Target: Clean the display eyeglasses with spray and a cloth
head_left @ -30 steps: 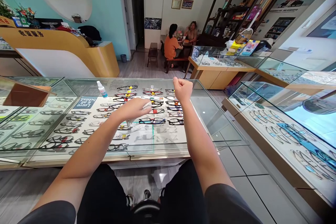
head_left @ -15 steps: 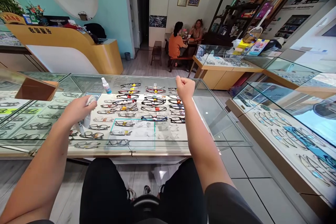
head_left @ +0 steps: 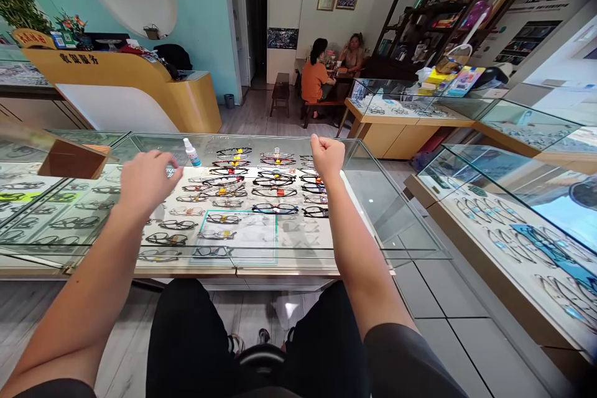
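My left hand (head_left: 144, 181) lies on top of the glass display counter (head_left: 387, 211), left of its middle. Its fingers are curled over a white cloth (head_left: 158, 211), of which only a corner shows under the palm. A small white spray bottle (head_left: 191, 153) with a blue label stands on the glass just beyond and to the right of that hand. My right hand (head_left: 326, 158) is a closed fist resting on the glass near the far edge, with nothing visible in it. Rows of spectacle frames (head_left: 275, 208) lie inside the case beneath both hands.
More glass showcases stand to the right (head_left: 513, 224) and far left (head_left: 28, 199). A wooden mirror stand (head_left: 69, 160) sits on the left case. A yellow reception desk (head_left: 140, 93) is at the back left. Two people sit at a table (head_left: 321, 78) behind. My legs are below, on a stool.
My left hand slid left across the glass with the cloth, from the middle of the counter to near the spray bottle. The right fist stayed in place.
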Demonstrator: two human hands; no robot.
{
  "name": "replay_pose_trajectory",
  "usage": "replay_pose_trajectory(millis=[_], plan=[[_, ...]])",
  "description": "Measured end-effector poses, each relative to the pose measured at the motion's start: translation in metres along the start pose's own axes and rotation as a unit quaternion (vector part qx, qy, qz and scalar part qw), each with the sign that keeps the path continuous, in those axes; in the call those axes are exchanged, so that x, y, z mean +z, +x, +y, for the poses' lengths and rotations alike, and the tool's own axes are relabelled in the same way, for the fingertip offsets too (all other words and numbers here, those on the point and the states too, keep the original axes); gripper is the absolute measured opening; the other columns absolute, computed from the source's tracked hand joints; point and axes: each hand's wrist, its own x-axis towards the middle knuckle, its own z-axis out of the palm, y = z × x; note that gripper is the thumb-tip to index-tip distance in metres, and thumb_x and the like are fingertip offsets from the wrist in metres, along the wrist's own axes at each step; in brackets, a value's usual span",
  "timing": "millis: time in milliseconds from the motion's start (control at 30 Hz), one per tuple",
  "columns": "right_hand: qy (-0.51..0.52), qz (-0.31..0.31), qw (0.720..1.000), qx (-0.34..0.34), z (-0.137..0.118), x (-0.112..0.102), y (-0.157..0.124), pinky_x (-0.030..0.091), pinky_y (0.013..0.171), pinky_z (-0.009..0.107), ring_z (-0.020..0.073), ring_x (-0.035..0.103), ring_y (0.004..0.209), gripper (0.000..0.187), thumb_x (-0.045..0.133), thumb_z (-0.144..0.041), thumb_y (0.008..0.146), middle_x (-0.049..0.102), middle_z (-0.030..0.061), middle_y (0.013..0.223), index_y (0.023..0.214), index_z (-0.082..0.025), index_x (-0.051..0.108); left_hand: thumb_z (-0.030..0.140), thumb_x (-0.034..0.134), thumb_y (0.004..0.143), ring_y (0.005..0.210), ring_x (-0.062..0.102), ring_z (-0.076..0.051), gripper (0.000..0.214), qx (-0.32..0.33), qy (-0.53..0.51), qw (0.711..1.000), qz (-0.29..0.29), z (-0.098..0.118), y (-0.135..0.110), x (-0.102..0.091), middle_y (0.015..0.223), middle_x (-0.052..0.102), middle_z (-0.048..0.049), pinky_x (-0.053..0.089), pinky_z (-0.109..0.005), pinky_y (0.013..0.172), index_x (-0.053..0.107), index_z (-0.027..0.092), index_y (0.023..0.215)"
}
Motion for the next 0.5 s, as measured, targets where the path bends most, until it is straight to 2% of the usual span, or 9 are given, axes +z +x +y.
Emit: replay_pose_trajectory(millis=[100,200,267,367,500], plan=[[0.006,0.003,1.000,-0.003,-0.002,-0.002,0.000,0.019,0.065,0.038,0.0127,0.019,0.061,0.058,0.060,-0.035,0.103,0.017,-0.0058,0.061,0.062,-0.026,0.019,0.037,0.049,0.103,0.102,0.066,-0.030,0.025,0.101,-0.119,0.988,0.019,0.050,0.009,0.001,0.109,0.078,-0.0111,0.040,-0.036,0.079,0.067,0.021,0.097],[0.000,-0.005,1.000,-0.001,-0.005,-0.004,-0.001,0.020,0.065,0.037,0.0128,0.019,0.061,0.058,0.059,-0.033,0.103,0.017,-0.0059,0.061,0.062,-0.026,0.019,0.033,0.051,0.102,0.096,0.067,-0.027,0.022,0.255,-0.174,0.951,-0.016,0.100,0.026,0.017,0.102,0.078,-0.0085,0.043,-0.037,0.083,0.066,0.022,0.091],[-0.004,-0.010,1.000,0.002,-0.006,-0.004,-0.001,0.021,0.065,0.037,0.0130,0.020,0.061,0.057,0.058,-0.033,0.104,0.017,-0.0057,0.061,0.063,-0.026,0.019,0.033,0.051,0.102,0.100,0.069,-0.028,0.024,0.321,-0.180,0.929,-0.043,0.127,0.039,0.031,0.104,0.079,-0.0087,0.046,-0.039,0.087,0.071,0.021,0.097],[-0.011,-0.014,1.000,0.002,-0.005,-0.003,-0.001,0.020,0.065,0.037,0.0134,0.021,0.061,0.057,0.058,-0.034,0.104,0.019,-0.0053,0.060,0.063,-0.026,0.020,0.038,0.055,0.102,0.111,0.071,-0.030,0.029,0.356,-0.153,0.919,-0.078,0.153,0.055,0.052,0.115,0.081,-0.0114,0.047,-0.040,0.090,0.077,0.020,0.106],[-0.012,-0.016,1.000,0.002,-0.004,-0.002,0.000,0.019,0.065,0.037,0.0135,0.020,0.062,0.058,0.058,-0.035,0.105,0.019,-0.0053,0.060,0.062,-0.025,0.020,0.037,0.058,0.101,0.111,0.072,-0.031,0.029,0.365,-0.143,0.915,-0.101,0.167,0.062,0.070,0.113,0.082,-0.0126,0.047,-0.039,0.088,0.080,0.019,0.105]])
